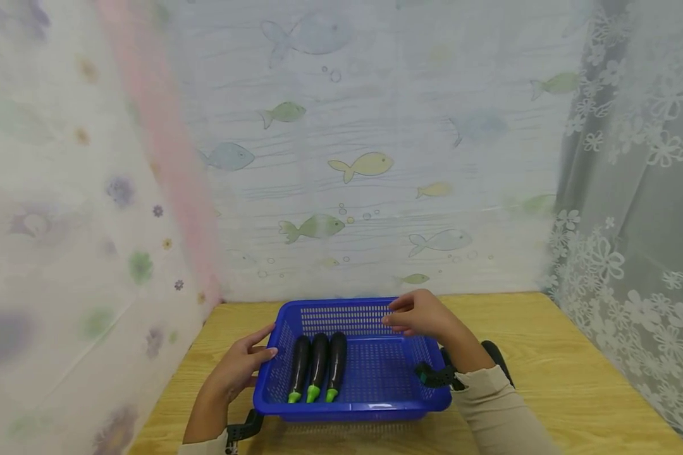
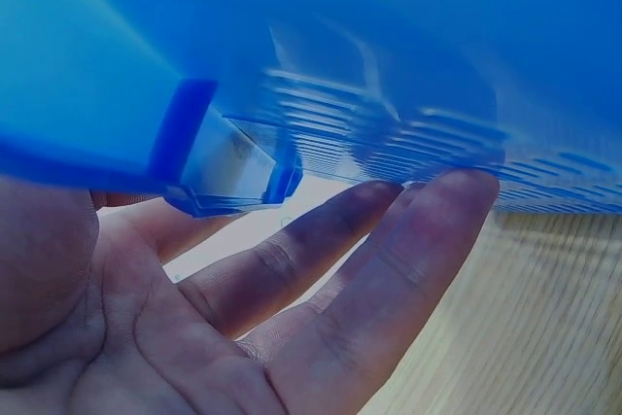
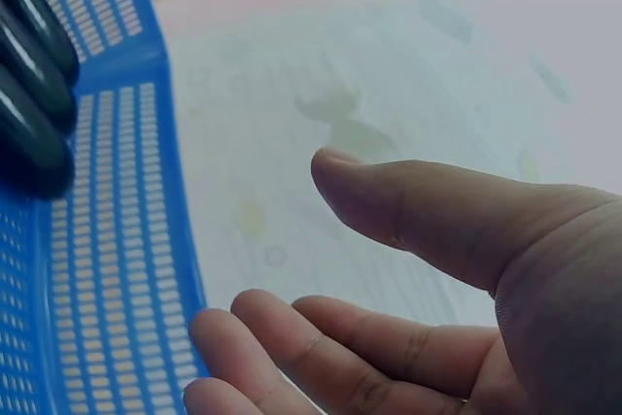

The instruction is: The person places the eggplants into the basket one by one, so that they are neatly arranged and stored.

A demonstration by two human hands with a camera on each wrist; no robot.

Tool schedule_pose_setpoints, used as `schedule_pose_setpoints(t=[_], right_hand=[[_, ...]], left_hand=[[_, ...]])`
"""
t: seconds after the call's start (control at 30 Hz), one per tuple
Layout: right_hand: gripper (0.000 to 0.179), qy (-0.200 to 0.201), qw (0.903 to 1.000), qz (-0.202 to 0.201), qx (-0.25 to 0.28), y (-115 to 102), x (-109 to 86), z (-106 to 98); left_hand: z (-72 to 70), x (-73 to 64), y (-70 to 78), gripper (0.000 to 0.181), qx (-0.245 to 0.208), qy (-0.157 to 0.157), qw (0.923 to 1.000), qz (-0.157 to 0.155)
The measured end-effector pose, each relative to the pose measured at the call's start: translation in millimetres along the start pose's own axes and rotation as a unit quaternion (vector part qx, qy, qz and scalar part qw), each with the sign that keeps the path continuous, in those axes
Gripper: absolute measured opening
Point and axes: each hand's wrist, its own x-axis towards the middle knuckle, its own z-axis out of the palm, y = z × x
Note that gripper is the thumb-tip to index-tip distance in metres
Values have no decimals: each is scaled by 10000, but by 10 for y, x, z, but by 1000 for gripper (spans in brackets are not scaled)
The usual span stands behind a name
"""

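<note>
A blue plastic basket [image 1: 375, 404] with slotted walls stands on the table. Three dark eggplants [image 1: 319, 363] lie side by side in its left half, green stem ends toward the near wall. My left hand [image 1: 245, 360] grips the basket's left rim, thumb over the top. Its fingers [image 2: 340, 328] reach under the rim against the outer wall in the left wrist view. Over the basket's back right part, my right hand [image 1: 424, 314] hovers with fingers loosely bent. In the right wrist view there is nothing between its thumb and fingers [image 3: 360, 352].
A dark elongated thing [image 1: 498, 360] lies right of the basket, partly hidden behind my right forearm. The wooden table [image 1: 575, 379] reaches a fish-printed sheet [image 1: 375, 253] at the back. A flowered sheet hangs at the left, a lace curtain [image 1: 620, 265] at the right.
</note>
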Motion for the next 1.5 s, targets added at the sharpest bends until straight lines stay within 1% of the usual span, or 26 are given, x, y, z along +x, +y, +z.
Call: schedule_pose_setpoints(t=[0.2, 0.47, 0.67, 0.77, 1.03, 1.17, 1.27, 1.37, 1.5], right_hand=[[59, 153, 9998, 54, 86, 116, -113, -190], [65, 418, 9982, 350, 262, 343, -281, -457], [66, 431, 9976, 351, 403, 541, -441, -669], [70, 438, 9973, 436, 392, 621, -531, -773], [74, 639, 9949, 720, 306, 868, -760, -1015], [75, 685, 9933, 865, 346, 1012, -833, -1114], [75, 717, 9912, 996, 492, 1107, -890, -1164], [72, 736, 9899, 1045, 619, 1183, -952, -1218], [70, 795, 9878, 1121, 730, 1260, -985, -1279]], left_hand=[[4, 9, -15, 69, -3, 106, 9999, -30], [6, 31, -30, 70, -19, 52, 10000, 14], [9, 32, -24, 71, -26, 42, 10000, 2], [12, 32, -26, 71, -8, 52, 10000, 16], [11, 34, -38, 71, -1, 73, 10000, 11], [12, 33, -47, 71, -9, 79, 10000, 5], [9, 29, -55, 70, -23, 79, 10000, -1], [12, 20, -55, 71, -20, 69, 10000, 46], [14, 11, -45, 71, 21, 93, 9999, 114]])
